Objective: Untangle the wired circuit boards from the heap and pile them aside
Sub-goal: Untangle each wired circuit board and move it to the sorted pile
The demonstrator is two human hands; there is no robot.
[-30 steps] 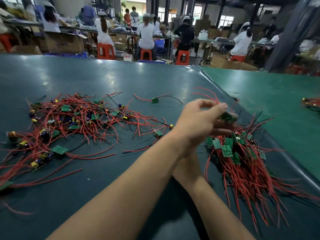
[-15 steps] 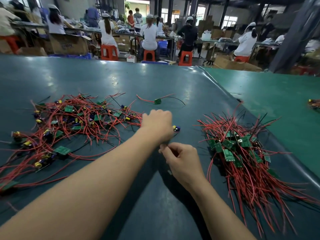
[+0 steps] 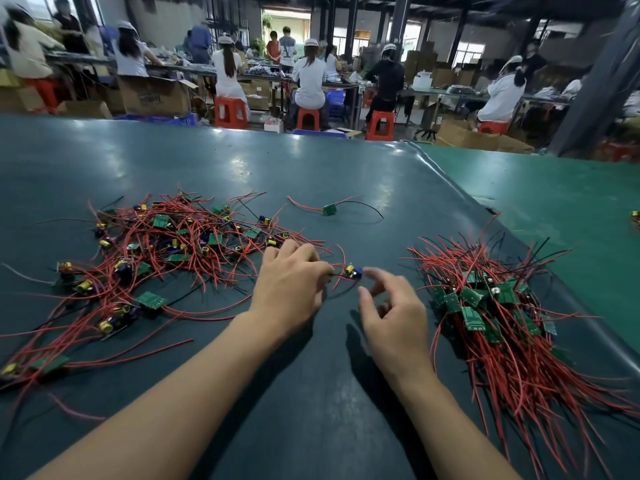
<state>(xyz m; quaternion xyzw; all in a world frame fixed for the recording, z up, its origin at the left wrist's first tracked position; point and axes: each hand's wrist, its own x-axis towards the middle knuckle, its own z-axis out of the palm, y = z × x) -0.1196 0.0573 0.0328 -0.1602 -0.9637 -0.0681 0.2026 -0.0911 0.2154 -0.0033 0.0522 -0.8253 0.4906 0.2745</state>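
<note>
both hands low over the dark teal desk [image 3: 311, 174], close together but not touching. left hand [image 3: 291, 289] knuckles up, fingers curled down at the right edge of the tangled heap [image 3: 166, 247], seeming to pinch red wire there; the exact grip is hidden under the hand. just off its fingertips lies one small circuit board [image 3: 353, 271] with a yellow and a blue part, its red leads running back under the left hand. right hand [image 3: 394, 317] hovers just right of that board, fingers loosely bent and spread, holding nothing; forefinger blurred.

heap: red and black wires knotted around green boards and yellow-capped parts, spread over the left of the desk. sorted pile [image 3: 502, 313] on the right, well apart from the heap: green boards bunched together, red wires fanning toward the near edge. one stray board [image 3: 329, 209] with a red and a black lead lies alone farther back, between the two.

lighter green desk [image 3: 554, 209] adjoins on the right. beyond: people seated on red stools [image 3: 230, 110] at long benches, cardboard boxes [image 3: 156, 95].
</note>
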